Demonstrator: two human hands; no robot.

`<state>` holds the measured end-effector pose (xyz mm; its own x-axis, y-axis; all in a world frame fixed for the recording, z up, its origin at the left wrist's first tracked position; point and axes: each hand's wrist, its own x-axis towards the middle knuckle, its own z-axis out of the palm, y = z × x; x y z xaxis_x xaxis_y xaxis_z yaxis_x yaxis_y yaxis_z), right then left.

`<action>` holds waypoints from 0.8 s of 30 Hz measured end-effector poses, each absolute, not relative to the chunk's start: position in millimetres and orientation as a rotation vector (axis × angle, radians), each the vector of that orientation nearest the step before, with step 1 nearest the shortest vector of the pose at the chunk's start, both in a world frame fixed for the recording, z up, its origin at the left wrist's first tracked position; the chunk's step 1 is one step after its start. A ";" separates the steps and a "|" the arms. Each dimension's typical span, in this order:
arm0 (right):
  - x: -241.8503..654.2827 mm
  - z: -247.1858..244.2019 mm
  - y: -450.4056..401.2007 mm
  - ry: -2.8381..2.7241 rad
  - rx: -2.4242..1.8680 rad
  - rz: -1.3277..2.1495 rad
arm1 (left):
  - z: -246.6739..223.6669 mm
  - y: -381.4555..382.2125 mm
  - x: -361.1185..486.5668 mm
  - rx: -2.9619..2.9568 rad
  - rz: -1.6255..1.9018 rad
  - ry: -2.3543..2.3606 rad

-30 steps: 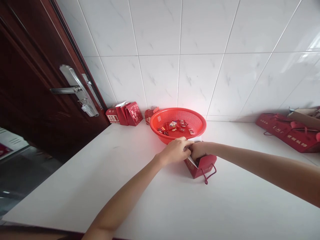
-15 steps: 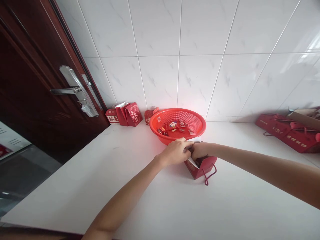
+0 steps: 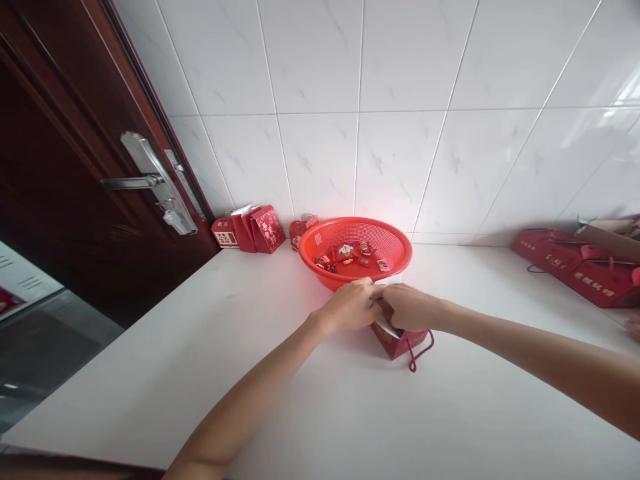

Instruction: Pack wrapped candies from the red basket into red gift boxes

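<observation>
A small red gift box (image 3: 393, 345) with a dark red cord handle rests on the white table, just in front of a red plastic basket (image 3: 320, 275). My left hand (image 3: 354, 305) grips the box's left edge near its white inner flap. Over the box's top opening is my right hand (image 3: 411, 307), its fingers bent and pointing down and left; their tips and anything in them are hidden. Several small wrapped sweets (image 3: 346, 251) lie in the basket.
Red boxes (image 3: 267, 229) stand by the wall at the left, near the door (image 3: 65, 133). More red boxes (image 3: 563, 263) lie at the right. Part of another hand (image 3: 634, 327) shows at the right edge.
My right hand has come up out of the box and now covers more of its top. My left hand has barely moved. A bit of another hand has appeared at the right edge.
</observation>
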<state>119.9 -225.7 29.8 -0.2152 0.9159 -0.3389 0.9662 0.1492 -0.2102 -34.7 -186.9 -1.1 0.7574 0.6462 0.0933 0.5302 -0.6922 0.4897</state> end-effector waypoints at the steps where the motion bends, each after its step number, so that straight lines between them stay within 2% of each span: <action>1: 120.2 31.3 -228.2 2.305 1.873 -0.593 | -0.6 -187.3 -34.7 2.524 0.360 0.893; 11: 142.3 58.8 -248.5 2.364 2.264 -0.501 | -0.2 -189.0 -36.8 2.459 0.396 0.848; 17: 157.8 50.3 -261.7 2.620 2.474 -0.513 | 3.8 -191.0 -38.0 2.471 0.464 0.800; 24: 175.4 36.5 -274.7 2.855 2.443 -0.910 | 3.6 -192.3 -37.5 2.434 0.517 0.780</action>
